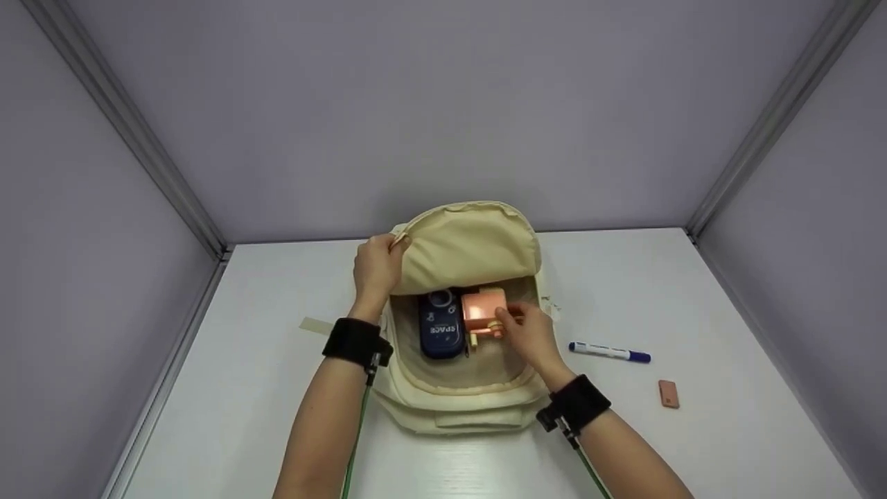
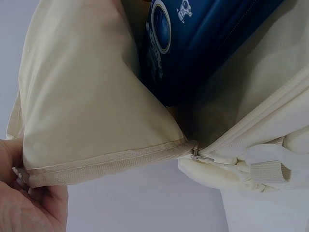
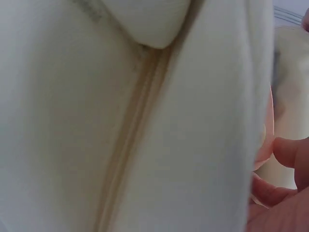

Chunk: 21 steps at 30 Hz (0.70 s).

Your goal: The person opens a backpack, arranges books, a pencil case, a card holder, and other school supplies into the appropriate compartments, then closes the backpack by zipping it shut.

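A cream backpack (image 1: 416, 395) lies unzipped on the table, its front flap (image 1: 471, 242) raised. My left hand (image 1: 378, 270) pinches the flap's zipped edge at the upper left; in the left wrist view the thumb and fingers grip that edge. Inside lies a dark blue pencil case (image 1: 441, 339) marked SPACE. Beside it, on the right, is a pink-orange pencil sharpener (image 1: 484, 308) with a small crank. My right hand (image 1: 533, 336) holds the sharpener's right side inside the opening. The bag's side mostly blocks the right wrist view, hiding part of the sharpener and fingers.
On the white table (image 1: 242, 388), a blue-and-white marker (image 1: 610, 352) lies right of the bag. A small pink eraser-like block (image 1: 669, 394) is farther right. A strip of tape (image 1: 315, 325) shows at the left. Grey walls enclose the back and sides.
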### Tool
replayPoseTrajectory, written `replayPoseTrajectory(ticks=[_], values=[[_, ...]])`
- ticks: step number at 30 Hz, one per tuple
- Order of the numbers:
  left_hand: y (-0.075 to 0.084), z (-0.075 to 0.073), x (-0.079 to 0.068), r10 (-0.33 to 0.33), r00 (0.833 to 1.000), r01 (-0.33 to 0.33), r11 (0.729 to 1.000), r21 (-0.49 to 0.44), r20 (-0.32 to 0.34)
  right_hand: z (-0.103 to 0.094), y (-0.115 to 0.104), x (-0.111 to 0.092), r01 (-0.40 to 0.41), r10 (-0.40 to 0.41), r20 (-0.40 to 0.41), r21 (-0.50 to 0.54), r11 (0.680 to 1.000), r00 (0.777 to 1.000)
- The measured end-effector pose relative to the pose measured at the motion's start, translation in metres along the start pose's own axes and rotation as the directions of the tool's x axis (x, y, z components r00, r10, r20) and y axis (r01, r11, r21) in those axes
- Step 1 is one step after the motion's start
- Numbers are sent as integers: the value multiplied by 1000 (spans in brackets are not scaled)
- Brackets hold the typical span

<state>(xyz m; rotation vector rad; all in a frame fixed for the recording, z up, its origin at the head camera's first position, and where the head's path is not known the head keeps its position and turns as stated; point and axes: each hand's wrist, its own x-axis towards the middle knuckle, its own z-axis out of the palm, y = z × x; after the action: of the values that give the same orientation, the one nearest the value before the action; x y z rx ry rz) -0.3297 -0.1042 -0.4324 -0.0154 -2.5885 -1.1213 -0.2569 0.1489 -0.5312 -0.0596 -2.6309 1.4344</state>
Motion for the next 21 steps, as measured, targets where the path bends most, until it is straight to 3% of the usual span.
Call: replayPoseTrajectory(ticks=[3,5,6,8,11,13,16,21], values=[[0,0,0,-5,1000,5,1000,2,-5,0,2,-6,117,-121,-33,-104,988,992],[-1,1,-1,-7,1000,7,1000,4,-5,1,4,-13,235,-253,-65,-211,949,965],[-1,1,-1,-8,1000,8,1000,4,-4,2,4,-18,295,-327,-80,-269,917,942],[-1,1,-1,-6,1000,6,1000,7,-6,4,4,-27,412,-478,-95,-379,829,873],[-1,1,-1,0,1000,0,1000,6,-15,8,2,-39,536,-633,-40,-492,686,773],[-1,1,-2,5,1000,-5,1000,3,-26,12,1,-45,584,-667,42,-526,618,744],[-1,1,-3,12,1000,-12,1000,0,-26,15,1,-51,603,-626,177,-552,576,760],[0,1,-5,12,1000,-12,1000,-4,-17,15,2,-53,579,-506,303,-574,579,807]])
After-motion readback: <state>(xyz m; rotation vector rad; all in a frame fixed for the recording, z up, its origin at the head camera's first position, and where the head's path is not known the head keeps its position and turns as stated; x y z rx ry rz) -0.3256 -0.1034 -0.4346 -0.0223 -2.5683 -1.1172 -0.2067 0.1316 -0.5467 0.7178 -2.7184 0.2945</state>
